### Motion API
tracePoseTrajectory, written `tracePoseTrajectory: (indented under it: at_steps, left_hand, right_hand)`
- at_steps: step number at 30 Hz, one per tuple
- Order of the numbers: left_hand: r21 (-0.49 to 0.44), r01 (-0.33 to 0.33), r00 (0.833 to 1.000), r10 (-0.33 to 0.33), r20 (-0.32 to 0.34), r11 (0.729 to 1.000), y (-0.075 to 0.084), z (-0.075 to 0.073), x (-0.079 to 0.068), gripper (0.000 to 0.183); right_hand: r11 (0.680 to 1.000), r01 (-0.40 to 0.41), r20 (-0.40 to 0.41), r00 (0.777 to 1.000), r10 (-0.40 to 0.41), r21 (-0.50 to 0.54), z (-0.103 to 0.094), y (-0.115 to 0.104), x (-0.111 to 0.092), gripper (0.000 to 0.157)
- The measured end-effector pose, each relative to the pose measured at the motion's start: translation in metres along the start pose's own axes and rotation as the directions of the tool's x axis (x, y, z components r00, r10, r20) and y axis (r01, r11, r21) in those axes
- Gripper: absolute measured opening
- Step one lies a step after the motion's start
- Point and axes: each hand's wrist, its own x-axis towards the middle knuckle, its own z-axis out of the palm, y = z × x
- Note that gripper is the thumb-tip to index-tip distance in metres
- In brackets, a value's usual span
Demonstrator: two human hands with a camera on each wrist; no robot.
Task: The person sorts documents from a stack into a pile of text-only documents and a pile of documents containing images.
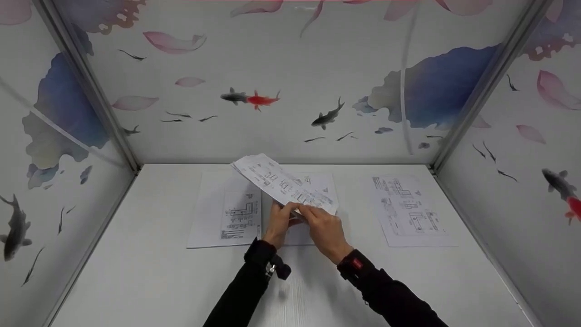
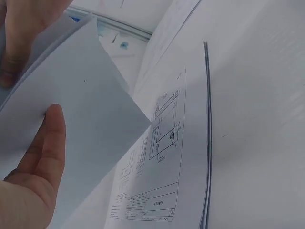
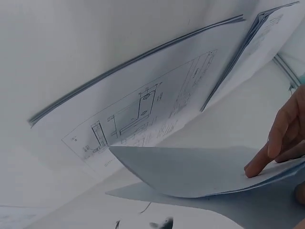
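Both hands hold a sheaf of printed paper sheets (image 1: pixel 286 181) at its near end, raised and tilted above the table. The left hand (image 1: pixel 280 222) grips the lower edge, its fingers (image 2: pixel 55 136) lying against the blank underside in the left wrist view. On the right, the right hand (image 1: pixel 327 229) pinches the near corner beside it. In the right wrist view the sheets (image 3: pixel 200 171) spread slightly apart at their free edges. Beneath the sheaf, a paper stack (image 1: pixel 324 184) is partly hidden. Left of it lies another stack with a technical drawing (image 1: pixel 240 215) on top.
Farther right on the white table (image 1: pixel 136 281), a separate paper with technical drawings (image 1: pixel 413 213) lies flat. White panels (image 1: pixel 290 68) printed with fish and petals enclose the table at the back and both sides, with metal posts (image 1: pixel 91 86) in the corners.
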Motion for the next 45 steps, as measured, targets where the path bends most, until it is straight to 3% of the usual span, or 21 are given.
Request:
tracePoseTrajectory:
  at_steps: [5, 9, 14, 17, 19, 22, 24, 26, 29, 31, 33, 37, 40, 41, 43, 45]
  left_hand:
    - [0.032, 0.028, 0.994, -0.025, -0.106, 0.999, 0.000, -0.002, 0.000, 0.055]
    - [0.065, 0.034, 0.987, -0.023, -0.156, 0.997, 0.002, -0.008, 0.002, 0.048]
    - [0.080, -0.002, 0.994, 0.011, -0.112, 0.997, 0.011, -0.017, 0.000, 0.047]
    - [0.118, -0.023, 0.994, 0.035, -0.099, 0.993, 0.016, -0.022, -0.001, 0.047]
    - [0.133, -0.028, 0.993, 0.042, -0.107, 0.991, 0.020, -0.025, -0.001, 0.047]
    - [0.152, -0.043, 0.992, 0.061, -0.113, 0.987, 0.026, -0.028, -0.002, 0.047]
    - [0.152, -0.052, 0.991, 0.069, -0.114, 0.987, 0.030, -0.029, -0.002, 0.048]
    - [0.161, -0.052, 0.990, 0.072, -0.118, 0.986, 0.033, -0.031, -0.002, 0.048]
    - [0.154, -0.038, 0.991, 0.057, -0.123, 0.987, 0.037, -0.033, -0.004, 0.047]
    - [0.147, -0.036, 0.992, 0.053, -0.112, 0.988, 0.039, -0.035, -0.005, 0.046]
    - [0.139, -0.046, 0.995, 0.058, -0.081, 0.989, 0.042, -0.037, -0.006, 0.045]
    - [0.124, -0.080, 0.997, 0.078, 0.016, 0.989, 0.045, -0.044, -0.007, 0.045]
    - [0.108, -0.095, 0.994, 0.089, 0.060, 0.990, 0.047, -0.049, -0.008, 0.044]
    - [0.108, -0.101, 0.993, 0.094, 0.065, 0.989, 0.047, -0.051, -0.008, 0.044]
    - [0.110, -0.110, 0.993, 0.103, 0.063, 0.988, 0.047, -0.054, -0.008, 0.042]
    - [0.133, -0.118, 0.993, 0.113, 0.045, 0.984, 0.046, -0.057, -0.008, 0.041]
  right_hand:
    - [0.999, 0.016, 0.014, 1.000, -0.016, 0.030, 0.003, -0.005, -0.001, 0.033]
    - [0.992, -0.006, 0.064, 0.998, -0.002, 0.127, 0.005, -0.006, -0.001, 0.028]
    - [0.952, -0.132, 0.160, 0.983, 0.090, 0.275, 0.005, -0.002, 0.000, 0.036]
    - [0.899, -0.276, 0.242, 0.950, 0.200, 0.341, 0.006, 0.003, 0.003, 0.042]
    - [0.824, -0.408, 0.316, 0.902, 0.296, 0.394, 0.006, 0.008, 0.006, 0.046]
    - [0.658, -0.601, 0.445, 0.793, 0.416, 0.455, 0.005, 0.018, 0.009, 0.051]
    - [0.555, -0.689, 0.528, 0.720, 0.451, 0.465, 0.006, 0.025, 0.008, 0.053]
    - [0.476, -0.756, 0.609, 0.649, 0.456, 0.449, 0.007, 0.031, 0.004, 0.056]
    - [0.376, -0.824, 0.700, 0.561, 0.442, 0.423, 0.011, 0.039, -0.002, 0.059]
    - [0.286, -0.863, 0.752, 0.503, 0.426, 0.416, 0.013, 0.043, -0.004, 0.059]
    - [0.182, -0.886, 0.797, 0.463, 0.386, 0.427, 0.015, 0.046, -0.005, 0.058]
    - [-0.063, -0.896, 0.877, 0.413, 0.245, 0.439, 0.014, 0.051, -0.004, 0.055]
    - [-0.196, -0.882, 0.899, 0.394, 0.189, 0.428, 0.010, 0.053, -0.001, 0.057]
    - [-0.222, -0.878, 0.901, 0.385, 0.198, 0.424, 0.008, 0.054, 0.000, 0.058]
    - [-0.246, -0.866, 0.893, 0.381, 0.239, 0.435, 0.006, 0.055, 0.003, 0.063]
    - [-0.228, -0.850, 0.865, 0.402, 0.299, 0.474, 0.004, 0.056, 0.005, 0.066]
